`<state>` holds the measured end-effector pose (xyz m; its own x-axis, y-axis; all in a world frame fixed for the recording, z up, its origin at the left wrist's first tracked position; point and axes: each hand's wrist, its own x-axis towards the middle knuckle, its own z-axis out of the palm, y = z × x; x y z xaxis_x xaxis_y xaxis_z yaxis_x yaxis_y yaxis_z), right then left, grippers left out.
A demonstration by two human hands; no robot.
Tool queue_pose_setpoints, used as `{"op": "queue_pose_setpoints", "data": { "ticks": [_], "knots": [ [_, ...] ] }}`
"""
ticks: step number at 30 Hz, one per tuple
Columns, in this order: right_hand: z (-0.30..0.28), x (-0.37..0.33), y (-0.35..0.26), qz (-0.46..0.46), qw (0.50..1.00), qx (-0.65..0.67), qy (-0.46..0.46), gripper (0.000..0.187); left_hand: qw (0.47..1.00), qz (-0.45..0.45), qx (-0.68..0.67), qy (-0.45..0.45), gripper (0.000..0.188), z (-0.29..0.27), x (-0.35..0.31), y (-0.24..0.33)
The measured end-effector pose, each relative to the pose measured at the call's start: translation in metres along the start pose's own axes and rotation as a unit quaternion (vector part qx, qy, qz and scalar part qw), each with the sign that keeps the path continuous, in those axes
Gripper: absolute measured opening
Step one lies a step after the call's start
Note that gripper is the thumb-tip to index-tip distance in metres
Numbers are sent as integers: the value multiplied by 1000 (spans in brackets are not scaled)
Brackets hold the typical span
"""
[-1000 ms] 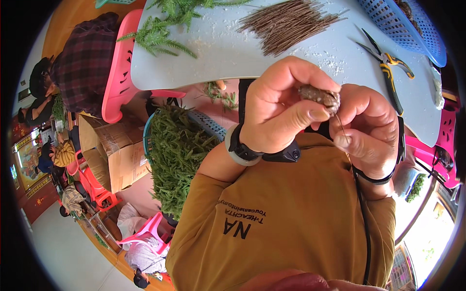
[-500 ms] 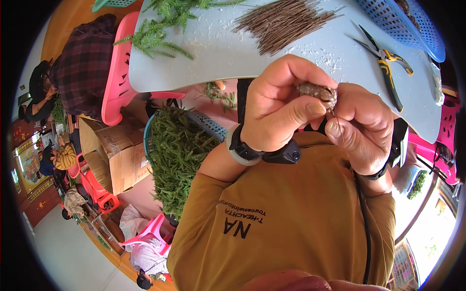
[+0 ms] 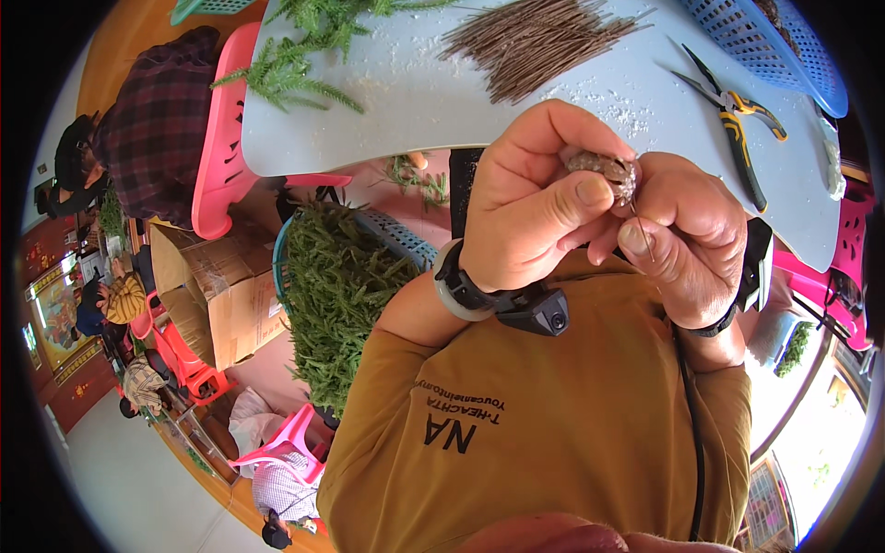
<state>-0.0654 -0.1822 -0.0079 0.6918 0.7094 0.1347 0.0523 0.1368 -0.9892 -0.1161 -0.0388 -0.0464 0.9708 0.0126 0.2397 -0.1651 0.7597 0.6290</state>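
the left hand (image 3: pixel 530 203) holds a small brown cone (image 3: pixel 601 166) between thumb and bent fingers, in front of the chest, near the table edge; the thumb covers part of it. the right hand (image 3: pixel 691 235) pinches a thin wire (image 3: pixel 644 235) that runs from the cone's end, thumb against forefinger. a black camera (image 3: pixel 537 313) sits at the left wrist.

just beyond the hands lies the pale table (image 3: pixel 406 120), scattered with white crumbs (image 3: pixel 618 115). on it, a bundle of thin brown sticks (image 3: pixel 535 46) lies straight ahead, with green sprigs (image 3: pixel 286 78) to the left. to the right, pliers (image 3: pixel 735 138) lie with jaws spread, near a blue basket (image 3: pixel 761 51).

left of the body, greenery (image 3: pixel 341 295) fills a basket on the floor, beside an open cardboard box (image 3: pixel 235 295). a pink chair (image 3: pixel 221 138) stands against the table's left end, a person in a plaid shirt (image 3: pixel 161 120) next to it.
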Motion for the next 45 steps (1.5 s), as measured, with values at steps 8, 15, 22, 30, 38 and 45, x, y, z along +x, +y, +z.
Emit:
{"op": "queue_pose_setpoints", "data": {
  "ticks": [8, 15, 22, 30, 38, 45],
  "knots": [
    [2, 3, -1, -42, 998, -53, -4, 16, 1000, 23, -7, 2, 27, -2, 1, 2],
    [8, 0, 1, -71, 995, -76, 4, 14, 993, 88, 80, 5, 27, -4, 0, -4],
    [11, 4, 5, -125, 982, -142, 4, 12, 985, 134, 102, 34, 27, -2, 0, -10],
    [8, 4, 6, -107, 984, -143, 23, 11, 997, 73, 27, 27, 28, -6, -4, -8],
    [3, 7, 3, -149, 963, -224, 31, 13, 996, 22, -83, -2, 28, -8, -3, -8],
    [-3, 9, 1, -203, 940, -270, 46, 15, 997, 61, -14, 43, 28, -2, 2, -12]
  ]
}}
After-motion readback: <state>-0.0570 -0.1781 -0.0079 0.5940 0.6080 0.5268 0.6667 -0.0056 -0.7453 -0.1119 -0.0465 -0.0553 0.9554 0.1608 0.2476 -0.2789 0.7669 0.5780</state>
